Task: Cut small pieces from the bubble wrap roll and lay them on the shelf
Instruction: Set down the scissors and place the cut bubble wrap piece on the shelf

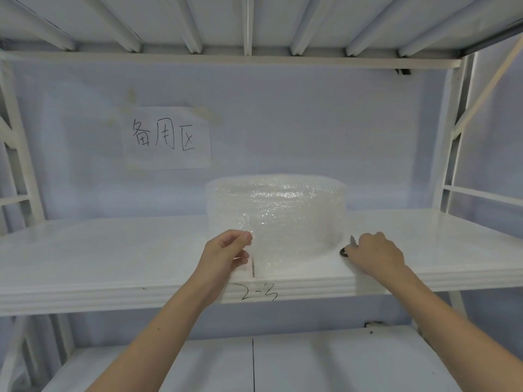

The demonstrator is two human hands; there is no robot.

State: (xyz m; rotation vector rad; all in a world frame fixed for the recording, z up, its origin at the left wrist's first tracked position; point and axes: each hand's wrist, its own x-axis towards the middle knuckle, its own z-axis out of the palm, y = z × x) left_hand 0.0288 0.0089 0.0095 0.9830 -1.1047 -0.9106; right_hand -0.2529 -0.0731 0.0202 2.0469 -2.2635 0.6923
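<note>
A wide roll of clear bubble wrap (277, 210) stands on end in the middle of the white shelf (113, 250). Its loose sheet hangs down the front toward the shelf edge. My left hand (226, 254) pinches the left edge of that loose sheet between thumb and fingers. My right hand (373, 254) rests on the shelf just right of the roll, closed over dark scissors (348, 246); one blade tip and part of a black handle loop stick out, the rest is hidden under the hand.
A paper sign (167, 137) with handwritten characters is taped to the back wall. "2-3" is written on the shelf's front edge (259, 294). White metal uprights (450, 154) frame both sides, a shelf sits overhead, and a lower shelf (311, 363) lies below.
</note>
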